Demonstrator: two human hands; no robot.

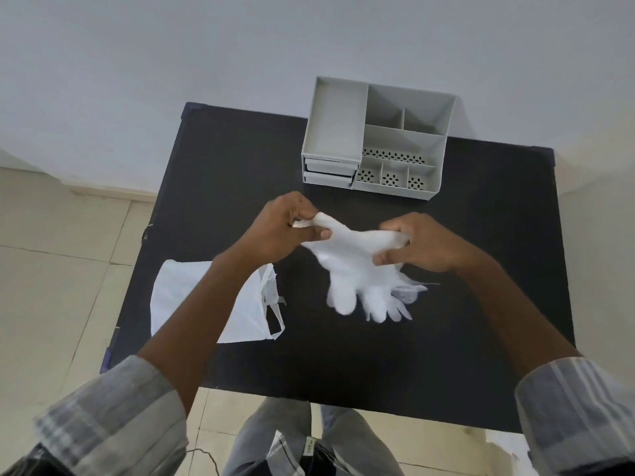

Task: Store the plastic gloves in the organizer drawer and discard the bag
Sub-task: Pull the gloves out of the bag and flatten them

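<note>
I hold a bunch of thin, translucent white plastic gloves [357, 269] above the middle of the black table [343, 365]. My left hand [281, 231] pinches the cuff end at the left, and my right hand [422, 245] grips the other cuff edge at the right. The glove fingers hang down toward me. A flat white plastic bag [178, 297] lies on the table's left side, partly under my left forearm. The grey organizer [333, 132] stands at the far edge, with two shut drawers [328, 171] stacked at its lower left front.
The organizer has several open compartments on its right half, some with perforated fronts. A pale wall rises behind the table. Tiled floor shows on both sides, and my legs stand at the near edge.
</note>
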